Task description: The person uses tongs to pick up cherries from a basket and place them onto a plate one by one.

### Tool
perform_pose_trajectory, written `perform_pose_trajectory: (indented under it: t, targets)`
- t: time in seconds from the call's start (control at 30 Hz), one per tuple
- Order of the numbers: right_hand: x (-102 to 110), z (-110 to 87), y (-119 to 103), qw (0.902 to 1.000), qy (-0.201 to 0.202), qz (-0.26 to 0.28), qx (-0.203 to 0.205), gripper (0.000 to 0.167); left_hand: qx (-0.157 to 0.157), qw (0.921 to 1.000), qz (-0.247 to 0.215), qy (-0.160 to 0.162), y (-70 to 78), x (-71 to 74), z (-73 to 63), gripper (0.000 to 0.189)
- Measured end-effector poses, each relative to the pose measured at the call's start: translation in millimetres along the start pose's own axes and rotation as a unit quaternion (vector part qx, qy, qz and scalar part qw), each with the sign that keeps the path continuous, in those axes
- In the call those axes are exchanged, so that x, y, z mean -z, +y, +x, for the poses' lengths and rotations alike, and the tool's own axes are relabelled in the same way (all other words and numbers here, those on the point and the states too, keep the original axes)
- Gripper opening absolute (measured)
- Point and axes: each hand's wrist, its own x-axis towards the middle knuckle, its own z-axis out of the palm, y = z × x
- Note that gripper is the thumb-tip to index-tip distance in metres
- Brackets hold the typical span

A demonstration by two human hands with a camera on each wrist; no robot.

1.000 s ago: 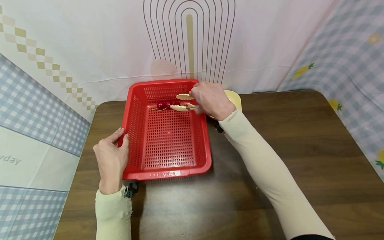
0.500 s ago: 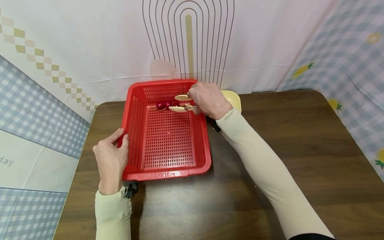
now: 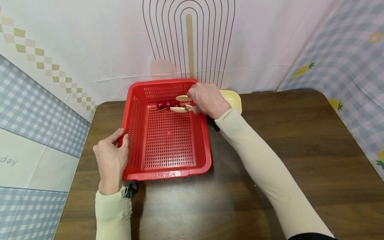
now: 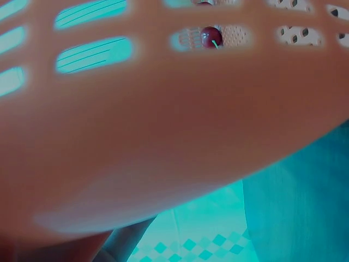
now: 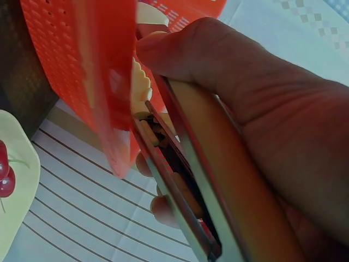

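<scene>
On the left side of the red plastic basket (image 3: 168,146), my left hand (image 3: 111,158) grips the rim between thumb and fingers. My right hand (image 3: 208,100) reaches over the opposite rim and holds a pair of tongs (image 3: 179,109). The cream scalloped tips of the tongs are spread apart inside the basket, at the rightmost of several dark red cherries (image 3: 160,105) with thin stems. In the right wrist view, the thumb lies along the handle of the tongs (image 5: 210,142). Through a slot in the basket, the left wrist view shows a cherry (image 4: 211,37).
A pale yellow dish (image 3: 234,100) stands right of the basket, partly behind my right hand. Cherries (image 5: 5,183) lie in it in the right wrist view. The wooden table (image 3: 285,140) ends at a patterned cloth (image 3: 114,40) behind the basket.
My right hand and the tongs have shifted slightly left and down, showing more of the rightmost cherry and the yellow dish. My left hand and the basket have stayed in place.
</scene>
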Motion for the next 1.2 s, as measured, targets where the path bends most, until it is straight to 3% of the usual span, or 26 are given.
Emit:
perform_pose_trajectory:
  t: [1.2]
  targets:
    - [-12,20.7,-11,0.9979,-0.022,-0.06,-0.005,0.018,-0.01,0.9999,0.001,0.003,-4.6,-1.3,3.5,0.031]
